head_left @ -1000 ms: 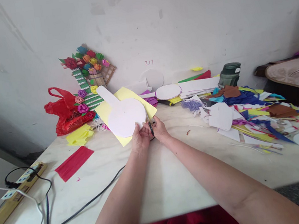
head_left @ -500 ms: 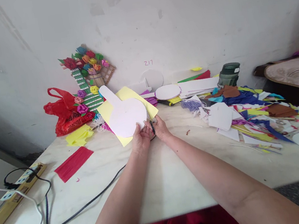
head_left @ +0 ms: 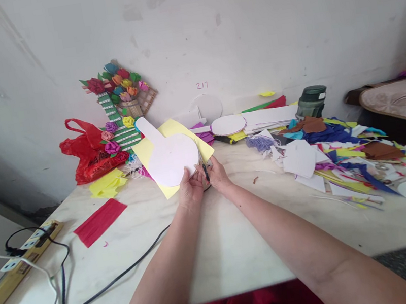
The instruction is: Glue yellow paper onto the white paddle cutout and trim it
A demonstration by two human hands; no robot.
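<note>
A white paddle-shaped cutout (head_left: 174, 159) lies over a yellow sheet (head_left: 204, 146), its narrow handle pointing up and left. My left hand (head_left: 190, 187) pinches the lower edge of the cutout, thumb on top and fingers beneath. Close beside it, my right hand (head_left: 216, 174) is closed around a small dark tool (head_left: 206, 173) at the right edge of the cutout; the tool looks like scissors, though its blades are hard to make out. The fingertips of both hands nearly meet.
Paper flowers (head_left: 124, 82) and a red plastic bag (head_left: 87, 152) stand back left. A red strip (head_left: 100, 222), black cable (head_left: 122, 274) and power strip (head_left: 23, 257) lie left. Colourful scraps (head_left: 352, 149) and a dark green jar (head_left: 311, 101) are at right.
The white cutout and yellow sheet have shifted very slightly. The dark tool and my right hand have moved a little to the left; both hands keep their grip.
</note>
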